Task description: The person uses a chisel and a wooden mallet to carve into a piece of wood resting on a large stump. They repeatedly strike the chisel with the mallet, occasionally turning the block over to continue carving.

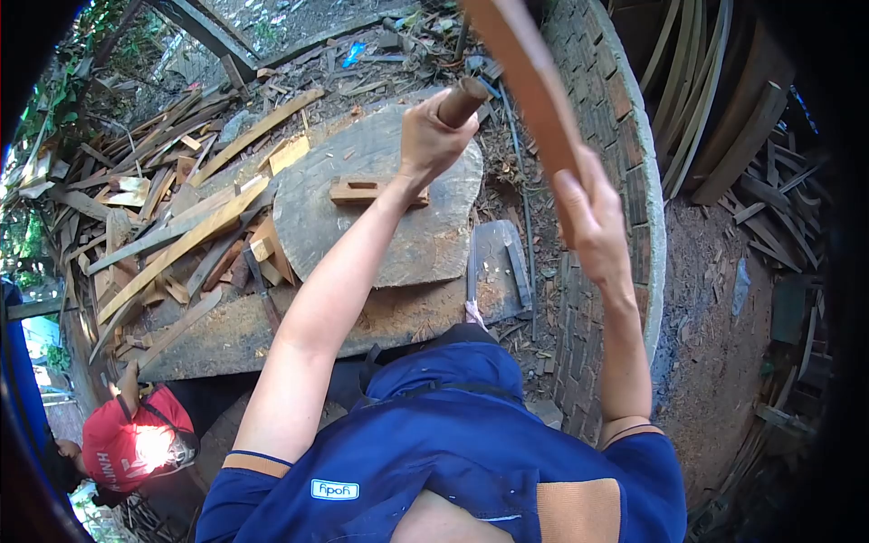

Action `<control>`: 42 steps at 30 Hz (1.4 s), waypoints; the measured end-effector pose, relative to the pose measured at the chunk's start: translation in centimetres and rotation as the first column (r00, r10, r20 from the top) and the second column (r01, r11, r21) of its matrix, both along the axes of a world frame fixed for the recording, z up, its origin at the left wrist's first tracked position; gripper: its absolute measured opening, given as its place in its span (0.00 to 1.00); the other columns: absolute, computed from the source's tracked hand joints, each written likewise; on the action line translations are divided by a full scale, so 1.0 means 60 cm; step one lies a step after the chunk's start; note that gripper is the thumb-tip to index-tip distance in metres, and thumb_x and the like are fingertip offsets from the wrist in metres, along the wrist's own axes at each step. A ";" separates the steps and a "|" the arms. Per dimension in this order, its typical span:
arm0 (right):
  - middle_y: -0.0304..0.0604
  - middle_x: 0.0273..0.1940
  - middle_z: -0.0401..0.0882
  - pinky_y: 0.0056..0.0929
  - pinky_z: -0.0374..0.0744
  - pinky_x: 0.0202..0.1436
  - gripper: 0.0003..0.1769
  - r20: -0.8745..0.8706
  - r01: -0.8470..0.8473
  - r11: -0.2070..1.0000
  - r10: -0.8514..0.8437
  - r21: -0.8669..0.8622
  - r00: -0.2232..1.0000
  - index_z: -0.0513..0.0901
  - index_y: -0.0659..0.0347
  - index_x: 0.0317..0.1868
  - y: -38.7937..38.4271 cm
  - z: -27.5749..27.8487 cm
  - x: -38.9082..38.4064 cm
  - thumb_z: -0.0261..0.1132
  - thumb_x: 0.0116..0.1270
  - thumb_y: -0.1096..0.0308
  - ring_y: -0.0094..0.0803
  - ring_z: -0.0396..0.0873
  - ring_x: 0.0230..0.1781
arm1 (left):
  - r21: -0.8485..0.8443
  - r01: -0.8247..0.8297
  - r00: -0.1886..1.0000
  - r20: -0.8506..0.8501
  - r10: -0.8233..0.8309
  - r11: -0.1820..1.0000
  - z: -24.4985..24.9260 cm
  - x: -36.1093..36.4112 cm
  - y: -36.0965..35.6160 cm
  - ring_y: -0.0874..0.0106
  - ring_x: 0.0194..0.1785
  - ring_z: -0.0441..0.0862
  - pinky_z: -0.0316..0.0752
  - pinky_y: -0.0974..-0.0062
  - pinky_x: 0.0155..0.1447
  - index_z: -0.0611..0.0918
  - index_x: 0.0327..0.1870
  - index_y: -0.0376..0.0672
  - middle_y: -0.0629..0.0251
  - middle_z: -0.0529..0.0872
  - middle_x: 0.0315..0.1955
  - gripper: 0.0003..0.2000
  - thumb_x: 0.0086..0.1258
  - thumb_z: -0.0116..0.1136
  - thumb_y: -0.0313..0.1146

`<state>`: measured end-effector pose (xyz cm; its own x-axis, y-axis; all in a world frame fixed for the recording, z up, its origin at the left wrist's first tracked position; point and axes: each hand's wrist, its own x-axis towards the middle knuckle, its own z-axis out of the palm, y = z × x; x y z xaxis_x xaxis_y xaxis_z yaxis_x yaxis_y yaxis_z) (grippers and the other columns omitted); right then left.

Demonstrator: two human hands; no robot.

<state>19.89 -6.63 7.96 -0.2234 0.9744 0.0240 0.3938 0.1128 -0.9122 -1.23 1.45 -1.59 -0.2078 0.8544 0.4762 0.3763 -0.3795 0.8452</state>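
Note:
My left hand (433, 138) is closed around a round wooden handle (463, 101) that points up toward the camera, above the round wooden block (326, 240). What the handle belongs to is hidden beneath the hand. A small slotted wooden piece (362, 188) lies on the block, partly behind my left wrist. On the right, my right hand (588, 213) grips the lower end of a long, reddish-brown, slightly curved wooden piece (534, 81), raised and blurred toward its top.
Scrap wood (172, 244) is heaped left of the block. A brick wall (615, 109) curves along the right, with long boards (692, 90) leaning beyond it. A person in a red shirt (136, 443) is at the lower left. A grey board (498, 262) stands near my waist.

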 end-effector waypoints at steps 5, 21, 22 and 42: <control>0.54 0.47 0.83 0.41 0.78 0.52 0.28 0.120 -0.047 0.999 0.049 -0.017 0.992 0.68 0.62 0.70 -0.019 -0.025 -0.011 0.54 0.76 0.55 0.39 0.82 0.47 | -0.050 0.005 0.996 -0.091 -0.010 0.999 -0.002 0.005 -0.013 0.66 0.29 0.86 0.78 0.71 0.36 0.83 0.32 0.42 0.58 0.86 0.24 0.08 0.55 0.66 0.33; 0.60 0.51 0.82 0.47 0.76 0.57 0.32 0.020 -0.178 0.906 0.201 -0.383 0.979 0.67 0.57 0.70 -0.090 -0.221 -0.067 0.53 0.74 0.48 0.51 0.81 0.53 | -0.091 -0.348 0.612 0.732 0.300 0.933 -0.012 -0.157 -0.030 0.82 0.15 0.72 0.71 0.82 0.18 0.76 0.29 0.42 0.73 0.76 0.16 0.07 0.64 0.64 0.28; 0.61 0.54 0.81 0.48 0.75 0.59 0.32 0.022 -0.195 0.883 0.225 -0.427 0.974 0.67 0.58 0.70 -0.094 -0.228 -0.076 0.53 0.74 0.48 0.53 0.80 0.56 | -0.131 -0.410 0.533 0.769 0.353 0.903 -0.013 -0.170 -0.036 0.82 0.15 0.72 0.70 0.82 0.17 0.75 0.29 0.42 0.73 0.76 0.16 0.09 0.65 0.65 0.30; 0.39 0.31 0.71 0.27 0.74 0.23 0.24 -0.408 -0.283 0.708 -0.008 -0.647 0.913 0.72 0.60 0.54 -0.106 -0.244 -0.092 0.55 0.75 0.47 0.25 0.73 0.25 | -0.132 -0.014 0.902 0.426 0.069 0.991 0.021 -0.258 -0.163 0.66 0.49 0.84 0.78 0.65 0.59 0.78 0.46 0.42 0.67 0.80 0.38 0.12 0.67 0.67 0.33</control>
